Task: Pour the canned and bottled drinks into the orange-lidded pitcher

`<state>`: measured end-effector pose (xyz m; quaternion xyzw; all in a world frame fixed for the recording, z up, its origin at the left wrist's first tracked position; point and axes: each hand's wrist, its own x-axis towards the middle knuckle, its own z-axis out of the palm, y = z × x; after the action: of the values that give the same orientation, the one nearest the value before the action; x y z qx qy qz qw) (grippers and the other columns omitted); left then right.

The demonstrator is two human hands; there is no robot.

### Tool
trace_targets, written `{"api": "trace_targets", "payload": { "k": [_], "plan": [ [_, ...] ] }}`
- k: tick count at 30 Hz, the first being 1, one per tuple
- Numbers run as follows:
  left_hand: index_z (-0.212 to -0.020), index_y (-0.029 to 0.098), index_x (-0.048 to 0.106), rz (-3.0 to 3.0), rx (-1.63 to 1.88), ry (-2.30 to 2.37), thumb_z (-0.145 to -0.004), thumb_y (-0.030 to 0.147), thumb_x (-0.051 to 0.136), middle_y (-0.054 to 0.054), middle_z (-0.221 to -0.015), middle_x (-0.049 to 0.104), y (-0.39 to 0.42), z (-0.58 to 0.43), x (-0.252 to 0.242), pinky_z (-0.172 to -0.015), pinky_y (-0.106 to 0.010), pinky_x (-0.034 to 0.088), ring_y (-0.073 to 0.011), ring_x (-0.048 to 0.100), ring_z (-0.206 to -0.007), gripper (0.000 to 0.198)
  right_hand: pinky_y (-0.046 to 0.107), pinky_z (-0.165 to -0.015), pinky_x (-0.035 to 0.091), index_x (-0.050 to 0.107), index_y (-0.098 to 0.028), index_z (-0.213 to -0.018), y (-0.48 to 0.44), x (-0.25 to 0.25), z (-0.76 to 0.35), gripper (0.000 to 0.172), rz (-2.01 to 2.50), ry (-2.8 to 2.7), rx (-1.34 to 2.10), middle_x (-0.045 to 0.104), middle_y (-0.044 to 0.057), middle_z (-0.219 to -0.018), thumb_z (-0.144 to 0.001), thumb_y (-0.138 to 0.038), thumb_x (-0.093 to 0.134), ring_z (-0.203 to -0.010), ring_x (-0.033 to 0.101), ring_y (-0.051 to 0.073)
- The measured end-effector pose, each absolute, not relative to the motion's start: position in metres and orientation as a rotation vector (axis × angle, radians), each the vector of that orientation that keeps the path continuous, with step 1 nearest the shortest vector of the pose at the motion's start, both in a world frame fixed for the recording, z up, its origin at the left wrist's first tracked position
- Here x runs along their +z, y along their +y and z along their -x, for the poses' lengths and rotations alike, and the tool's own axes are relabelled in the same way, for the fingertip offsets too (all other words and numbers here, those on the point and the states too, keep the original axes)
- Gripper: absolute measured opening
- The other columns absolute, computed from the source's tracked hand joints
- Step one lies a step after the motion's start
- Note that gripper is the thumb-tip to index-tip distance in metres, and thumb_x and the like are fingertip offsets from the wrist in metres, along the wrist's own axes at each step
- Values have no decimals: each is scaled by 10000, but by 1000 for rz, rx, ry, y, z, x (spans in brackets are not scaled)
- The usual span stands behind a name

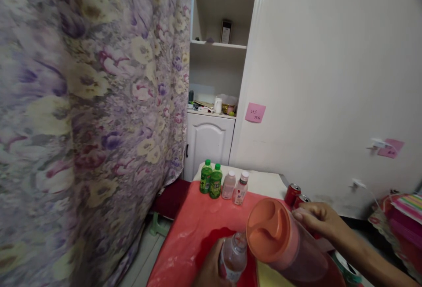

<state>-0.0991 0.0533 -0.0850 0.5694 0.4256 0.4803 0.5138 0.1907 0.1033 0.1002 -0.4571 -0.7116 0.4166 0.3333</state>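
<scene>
My left hand is wrapped around a clear plastic bottle, which stands nearly upright with its mouth uncapped. My right hand grips the handle of a clear plastic pitcher with an orange lid. Tipped to the left, the pitcher has its lid edge at the bottle's mouth. Pinkish liquid seems to show in the bottle. Whether liquid is running between the two, I cannot tell. Both vessels are over a table with a red cover.
Two green-capped bottles and two white-capped bottles line the table's far side. Red cans stand behind the pitcher. A floral curtain hangs left, beside a dark red stool seat. Behind is a white cabinet.
</scene>
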Motion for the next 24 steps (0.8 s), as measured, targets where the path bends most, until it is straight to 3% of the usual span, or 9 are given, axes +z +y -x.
{"api": "trace_targets", "payload": {
  "k": [8, 24],
  "plan": [
    [-1221, 251, 610, -1331, 1156, 1033, -546, -68, 653, 12, -1130, 763, 47, 95, -67, -875, -324, 523, -268, 700, -1072, 748, 299, -551, 149, 313, -245, -589, 107, 99, -194, 604, 1199, -1914, 1046, 248, -79, -585, -787, -736, 603, -564, 214, 103],
    [-1267, 256, 608, -1350, 1197, 963, -551, -84, 649, -2, -1213, 742, 49, 96, -74, -924, -355, 517, -292, 677, -1140, 794, 302, -547, 146, 313, -247, -599, 106, 100, -192, 576, 1185, -1905, 1056, 252, -82, -586, -813, -694, 604, -566, 210, 100]
  ]
}}
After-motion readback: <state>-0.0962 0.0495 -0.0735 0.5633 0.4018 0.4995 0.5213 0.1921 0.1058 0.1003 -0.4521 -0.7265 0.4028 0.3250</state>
